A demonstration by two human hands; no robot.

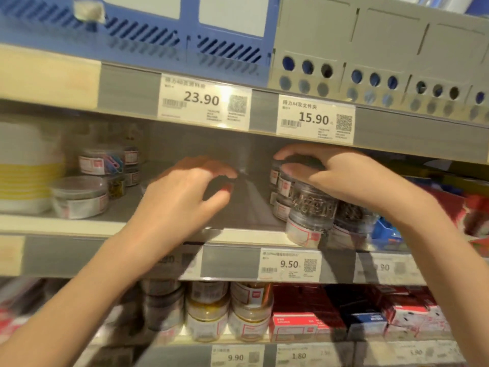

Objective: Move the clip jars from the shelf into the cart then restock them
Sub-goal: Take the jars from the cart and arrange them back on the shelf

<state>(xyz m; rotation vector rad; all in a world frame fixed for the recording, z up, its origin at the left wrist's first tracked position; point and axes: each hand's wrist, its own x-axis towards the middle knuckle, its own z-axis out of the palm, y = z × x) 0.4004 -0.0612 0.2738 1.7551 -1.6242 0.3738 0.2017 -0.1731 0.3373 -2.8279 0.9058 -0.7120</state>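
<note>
Your right hand [325, 173] is curled over the top of a stack of clip jars [309, 205], fingers round the topmost lid, near the shelf [248, 235] front edge towards its right end. Your left hand [185, 192] hovers over the bare middle of the shelf, fingers loosely bent, holding nothing. More round jars [79, 197] sit near the left end. Price tags [289, 264] line the front edge.

Under your right fingers [304, 172] sit the clip jars [308, 207]: clear, round tubs of dark metal clips with white and red labels, upright and stacked on the shelf [246, 215], fingers curled over the top one.
</note>
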